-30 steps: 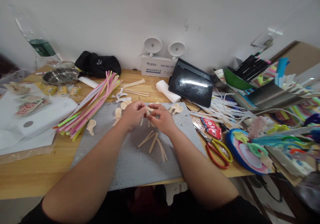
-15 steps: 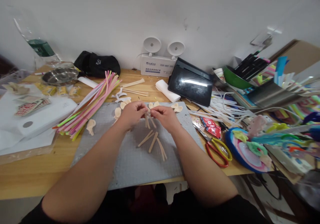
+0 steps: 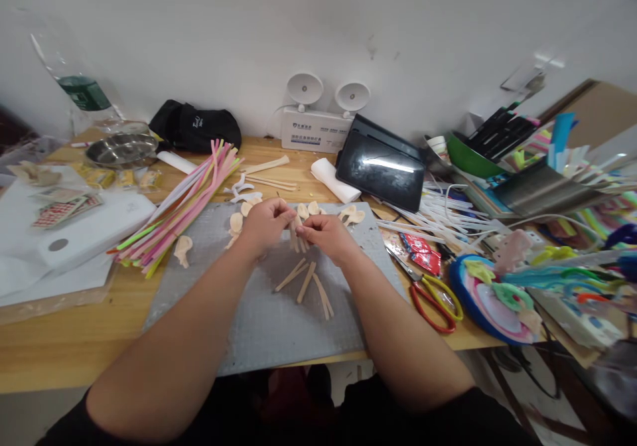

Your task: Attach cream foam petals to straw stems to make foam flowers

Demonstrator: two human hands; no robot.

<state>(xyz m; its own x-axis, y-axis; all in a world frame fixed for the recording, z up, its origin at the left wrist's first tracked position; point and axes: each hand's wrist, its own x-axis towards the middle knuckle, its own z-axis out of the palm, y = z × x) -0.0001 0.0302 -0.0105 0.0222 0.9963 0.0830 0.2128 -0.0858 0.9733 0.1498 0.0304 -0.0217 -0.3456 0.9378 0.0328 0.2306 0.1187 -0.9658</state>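
Note:
Above a grey cutting mat (image 3: 279,340), my left hand (image 3: 266,225) and my right hand (image 3: 327,235) meet, both closed with fingertips pinched. Between them is a small bunch of beige chenille stems (image 3: 297,241), its ends hanging down; the fingers cover its top. Just below, several short folded beige stems (image 3: 306,282) lie on the mat. Looped beige chenille pieces rest around the hands: one pair (image 3: 352,216) to the right, another (image 3: 307,210) behind, and one (image 3: 236,222) beside my left wrist. A single looped piece (image 3: 183,250) sits at the mat's left edge.
Left of the mat lies a bundle of pink and yellow chenille stems (image 3: 184,207). Scissors (image 3: 428,297) with red and yellow handles lie on the right, near a blue-rimmed round piece (image 3: 490,300). A black tablet-like device (image 3: 383,167) and an emergency light (image 3: 316,129) stand behind.
My right fingers have shifted slightly lower on the beige stems, and more of the bunch shows between the hands. The loose pieces on the mat stay in place.

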